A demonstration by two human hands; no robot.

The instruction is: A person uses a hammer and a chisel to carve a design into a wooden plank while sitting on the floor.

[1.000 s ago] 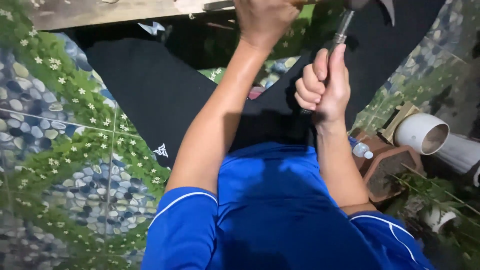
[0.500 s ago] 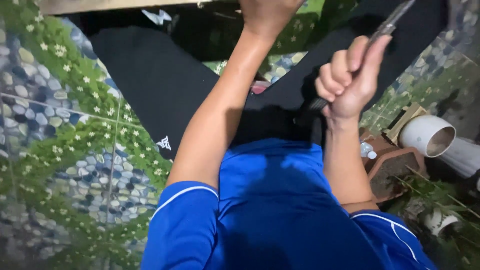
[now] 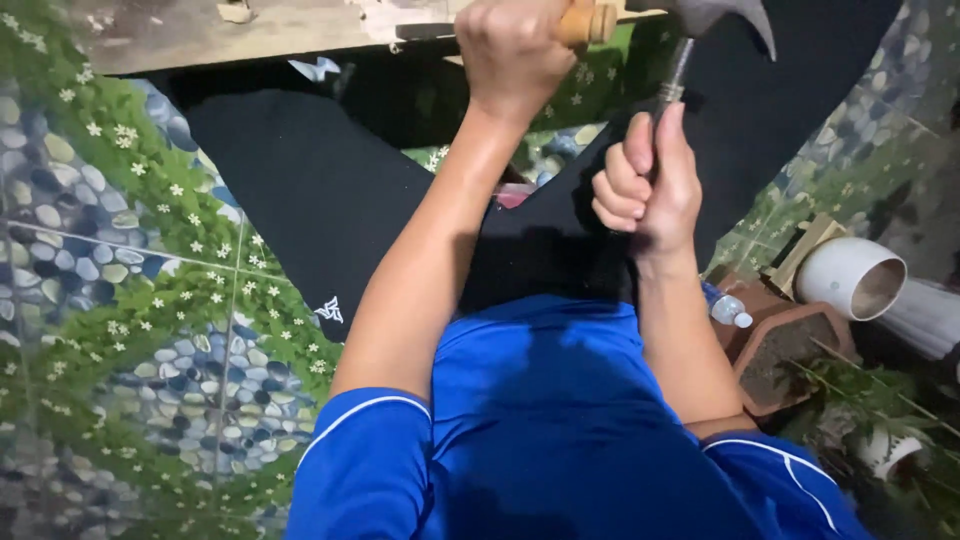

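My left hand (image 3: 512, 45) is closed around a wooden tool handle (image 3: 585, 22) at the top edge, held against a worn wooden board (image 3: 240, 30). The tool's working end is hidden. My right hand (image 3: 648, 180) grips the shaft of a claw hammer (image 3: 712, 18). The steel head of the hammer sits just right of the wooden handle, with the claw pointing right. I sit on the floor in a blue shirt and black trousers, legs apart.
Floor tiles (image 3: 110, 280) printed with pebbles and green leaves lie on the left. On the right stand a white pipe fitting (image 3: 850, 275), a small plastic bottle (image 3: 725, 305), a brown hexagonal pot (image 3: 785, 345) and some plants.
My right hand swung the hammer out to the right and has brought its head back down beside the wooden handle. The view has tilted down, so my left hand shows in full.
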